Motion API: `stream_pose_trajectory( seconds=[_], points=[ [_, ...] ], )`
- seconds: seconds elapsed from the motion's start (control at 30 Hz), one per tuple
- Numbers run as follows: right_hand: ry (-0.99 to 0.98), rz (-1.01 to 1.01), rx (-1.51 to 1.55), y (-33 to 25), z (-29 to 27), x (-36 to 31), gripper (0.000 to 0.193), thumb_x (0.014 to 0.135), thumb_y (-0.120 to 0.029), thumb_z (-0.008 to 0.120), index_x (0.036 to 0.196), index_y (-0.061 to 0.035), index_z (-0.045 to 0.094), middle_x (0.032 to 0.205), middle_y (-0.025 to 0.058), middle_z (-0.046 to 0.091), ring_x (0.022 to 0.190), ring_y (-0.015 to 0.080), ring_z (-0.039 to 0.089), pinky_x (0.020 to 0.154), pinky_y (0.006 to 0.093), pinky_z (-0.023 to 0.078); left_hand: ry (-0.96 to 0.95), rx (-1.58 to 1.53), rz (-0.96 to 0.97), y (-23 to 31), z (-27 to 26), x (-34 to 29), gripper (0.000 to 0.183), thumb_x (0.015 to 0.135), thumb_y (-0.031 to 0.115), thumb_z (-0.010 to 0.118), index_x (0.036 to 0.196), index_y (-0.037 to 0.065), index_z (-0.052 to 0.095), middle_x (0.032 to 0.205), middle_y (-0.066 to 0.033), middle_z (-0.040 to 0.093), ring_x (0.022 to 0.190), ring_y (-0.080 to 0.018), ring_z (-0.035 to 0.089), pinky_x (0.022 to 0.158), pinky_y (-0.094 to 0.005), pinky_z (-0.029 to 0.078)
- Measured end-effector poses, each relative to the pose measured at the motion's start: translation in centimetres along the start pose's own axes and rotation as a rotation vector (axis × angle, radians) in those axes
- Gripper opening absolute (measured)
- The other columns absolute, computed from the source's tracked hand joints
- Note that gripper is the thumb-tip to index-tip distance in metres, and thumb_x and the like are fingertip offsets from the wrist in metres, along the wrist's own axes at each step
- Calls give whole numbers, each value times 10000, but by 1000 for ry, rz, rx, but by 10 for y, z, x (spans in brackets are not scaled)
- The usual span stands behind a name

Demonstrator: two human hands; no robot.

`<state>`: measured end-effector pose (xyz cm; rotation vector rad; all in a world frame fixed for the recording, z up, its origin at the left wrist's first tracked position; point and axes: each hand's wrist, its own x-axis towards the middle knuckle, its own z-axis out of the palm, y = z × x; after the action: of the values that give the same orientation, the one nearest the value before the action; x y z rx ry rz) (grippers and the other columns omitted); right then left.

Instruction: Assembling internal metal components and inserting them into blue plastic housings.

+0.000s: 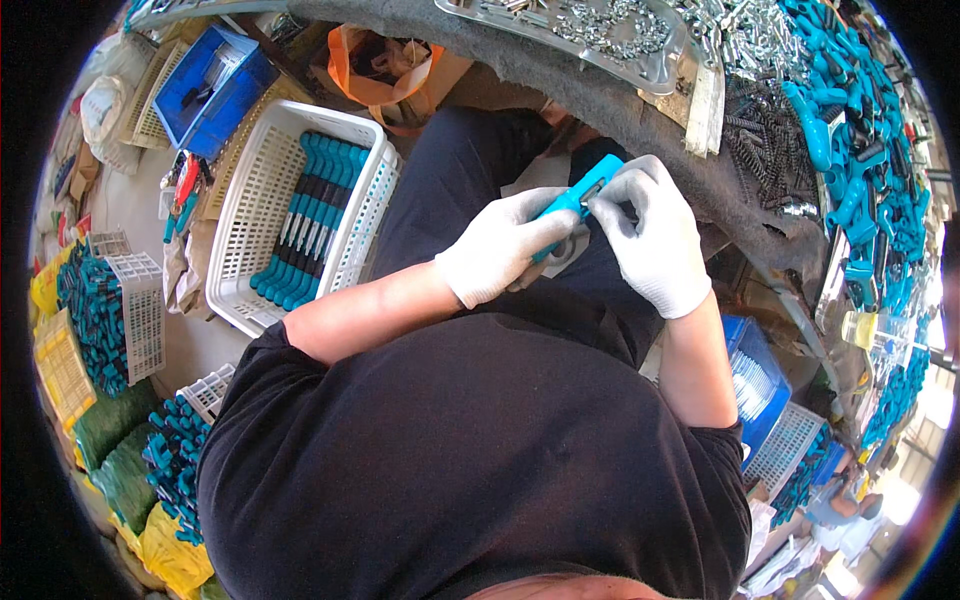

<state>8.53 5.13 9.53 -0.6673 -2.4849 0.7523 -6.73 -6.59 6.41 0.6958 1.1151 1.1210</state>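
Observation:
Both my hands wear white gloves with grey palms and meet above my lap. My left hand [512, 242] is closed round a teal plastic handle part [594, 183], which slants up to the right. A small dark and metallic detail shows on its side. At that spot my right hand [645, 228] has its thumb and fingertips pinched together; whatever they hold is too small or hidden to name. Left of my knees stands a white plastic basket [231, 243] with a row of teal-and-black tools with silver parts [312, 220].
A cloth-covered bench [600, 105] curves across the front, bearing a clear tray [662, 75] of small metal parts, dark springs [765, 140] and piled teal parts [850, 190]. A blue bin [190, 125] and orange-rimmed bag [350, 80] stand beyond the basket. Another blue bin [765, 385] sits right.

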Motion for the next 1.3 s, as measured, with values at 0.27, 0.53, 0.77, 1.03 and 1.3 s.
stream_pose_trajectory(
  seconds=[0.27, 0.53, 0.77, 1.03, 1.3],
  points=[
    [-86, -9, -176, -12, -3, 3, 118, 803, -100, 668, 862, -45, 582, 885, 149, 537, 753, 350, 608, 664, 411, 503, 39, 69, 18, 1, -1, 1, 430, 958, 300, 517, 1280, 16, 490, 813, -22, 535, 460, -58, 421, 402, -206, 324],
    [-157, -156, 7, -2, -22, -6, 117, 771, -93, 694, 811, -68, 587, 1019, 98, 615, 830, 289, 635, 712, 364, 525, -39, -59, -30, 3, -15, 0, 425, 952, 352, 537, 1217, 21, 522, 791, -28, 539, 428, -53, 389, 383, -197, 293],
    [-146, -268, -40, 2, -25, -5, 99, 780, -59, 677, 829, -79, 592, 1015, 114, 629, 882, 290, 631, 750, 353, 527, -56, -56, -30, 6, -15, 1, 415, 950, 361, 536, 1189, 22, 536, 779, -21, 536, 418, -49, 376, 373, -196, 264],
    [449, 180, 183, 45, -45, 15, 66, 880, -44, 640, 928, -2, 622, 823, 54, 639, 694, 78, 575, 642, 227, 470, -204, -85, 6, 6, -10, 1, 504, 934, 399, 555, 1241, 1, 514, 778, -16, 512, 463, -42, 388, 391, -196, 272],
    [259, 80, -112, 77, -39, 122, 132, 842, -118, 673, 955, -51, 663, 875, 104, 692, 802, 207, 673, 750, 302, 519, -195, -154, -10, 10, -8, 13, 531, 928, 386, 570, 1286, 4, 477, 801, -29, 520, 448, -47, 401, 386, -192, 290]
  ],
)
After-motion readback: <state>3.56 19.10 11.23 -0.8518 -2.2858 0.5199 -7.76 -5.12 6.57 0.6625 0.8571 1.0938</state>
